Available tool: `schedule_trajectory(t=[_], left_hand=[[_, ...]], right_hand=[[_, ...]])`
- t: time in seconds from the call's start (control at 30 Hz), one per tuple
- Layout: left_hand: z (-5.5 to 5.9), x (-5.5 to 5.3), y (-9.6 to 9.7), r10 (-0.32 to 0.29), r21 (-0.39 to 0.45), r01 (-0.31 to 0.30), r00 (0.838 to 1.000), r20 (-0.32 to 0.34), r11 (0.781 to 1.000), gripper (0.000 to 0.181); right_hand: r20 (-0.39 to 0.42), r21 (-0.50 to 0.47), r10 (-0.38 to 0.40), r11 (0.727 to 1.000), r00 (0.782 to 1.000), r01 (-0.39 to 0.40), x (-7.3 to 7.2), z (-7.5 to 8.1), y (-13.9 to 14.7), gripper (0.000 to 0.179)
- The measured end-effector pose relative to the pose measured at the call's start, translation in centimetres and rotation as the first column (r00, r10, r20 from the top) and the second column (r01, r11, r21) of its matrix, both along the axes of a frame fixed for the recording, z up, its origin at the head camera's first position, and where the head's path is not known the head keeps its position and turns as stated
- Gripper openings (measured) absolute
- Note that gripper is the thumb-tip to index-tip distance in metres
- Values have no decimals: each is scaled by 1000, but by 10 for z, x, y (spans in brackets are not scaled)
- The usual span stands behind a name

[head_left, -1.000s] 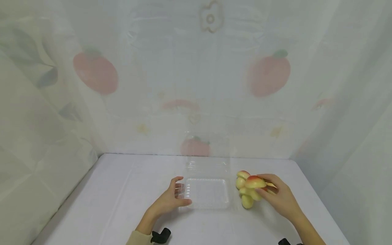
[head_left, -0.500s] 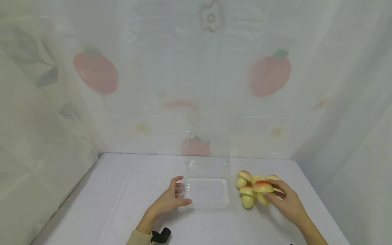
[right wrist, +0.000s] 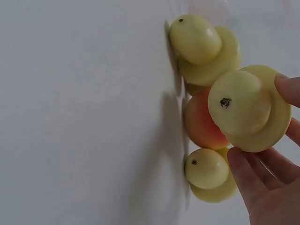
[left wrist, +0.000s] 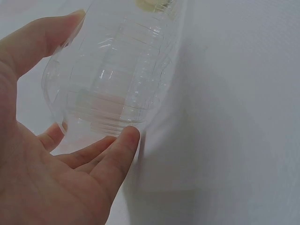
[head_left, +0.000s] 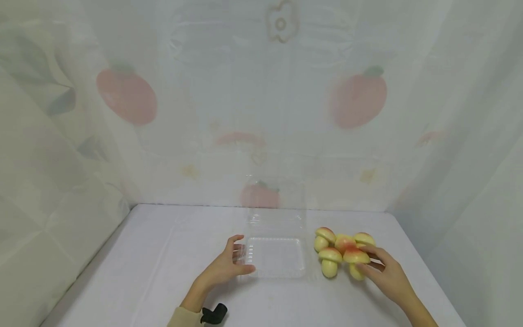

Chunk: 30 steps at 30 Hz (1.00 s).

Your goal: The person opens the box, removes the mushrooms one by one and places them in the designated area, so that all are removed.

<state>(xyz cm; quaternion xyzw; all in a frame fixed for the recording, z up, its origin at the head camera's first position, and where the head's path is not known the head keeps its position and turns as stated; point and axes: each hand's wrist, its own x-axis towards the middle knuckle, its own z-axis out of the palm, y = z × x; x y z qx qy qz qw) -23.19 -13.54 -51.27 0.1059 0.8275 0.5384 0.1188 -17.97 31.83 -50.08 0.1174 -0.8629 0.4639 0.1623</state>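
My right hand [head_left: 390,277] pinches a toy mushroom [head_left: 357,256] by its red-and-yellow cap. In the right wrist view, the pale stem end of this mushroom [right wrist: 241,103] faces the camera, and thumb and fingers grip the cap's rim. Several similar mushrooms stand close by, among them a front-left one [head_left: 329,261], a back-left one [head_left: 324,236] and a back-right one [head_left: 364,238]. A reddish cap [head_left: 344,242] shows between them, partly hidden. My left hand [head_left: 224,265] holds the left end of a clear plastic clamshell box [head_left: 275,258]; no mushroom shows inside.
The box's clear lid [head_left: 275,195] stands raised at the back, hard to see against the curtain. A white-covered table [head_left: 163,272] bears everything. Pale printed curtains [head_left: 245,91] enclose the back and sides. A black wrist mount [head_left: 214,314] sits by the left sleeve.
My right hand has moved right and toward me, carrying its mushroom from above the group to the front right. Mushrooms behind it have come into sight. The left hand and box have stayed put.
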Motion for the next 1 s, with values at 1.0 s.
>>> schedule_trajectory(t=[1.0], left_hand=[[4,-1,-4,-24,-10,24,1000,-16,1000,105]], right_hand=[[124,111,-27,994,992,13,-1,-6,4,47]])
